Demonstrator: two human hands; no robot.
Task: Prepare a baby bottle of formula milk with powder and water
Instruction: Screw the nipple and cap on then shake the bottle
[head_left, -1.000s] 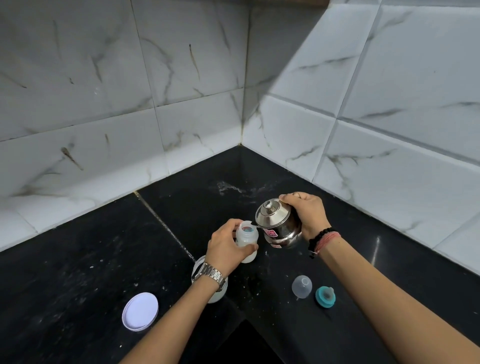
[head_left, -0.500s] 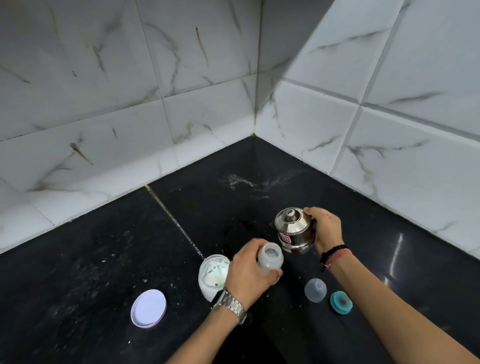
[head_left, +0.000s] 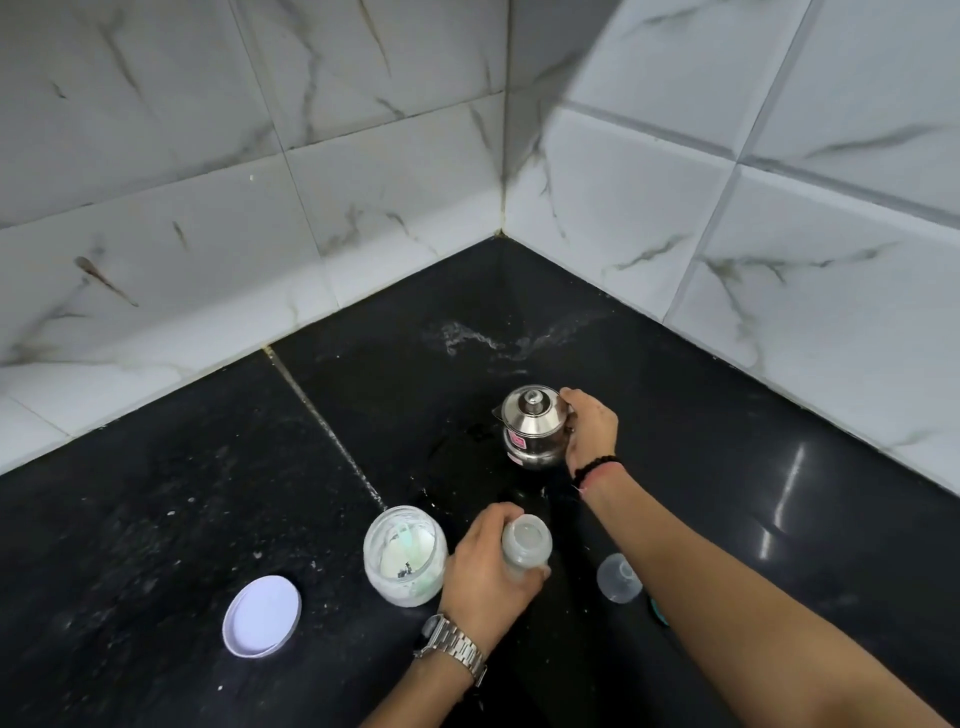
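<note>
A black stone counter (head_left: 156, 519) runs into a corner of white marbled wall tiles (head_left: 363, 208). The left hand (head_left: 485, 569), with a metal watch (head_left: 453, 644) on the wrist, has its fingers curled round an open baby bottle (head_left: 525, 548), mouth up, near the counter's front. The right hand (head_left: 589, 431) wraps the side of a small steel kettle (head_left: 532, 428), upright further back, lid on. Just left of the bottle stands an open jar of powder (head_left: 405, 556); its white lid (head_left: 262, 616) lies apart. A clear bottle cap (head_left: 618, 578) lies beside the right forearm.
</note>
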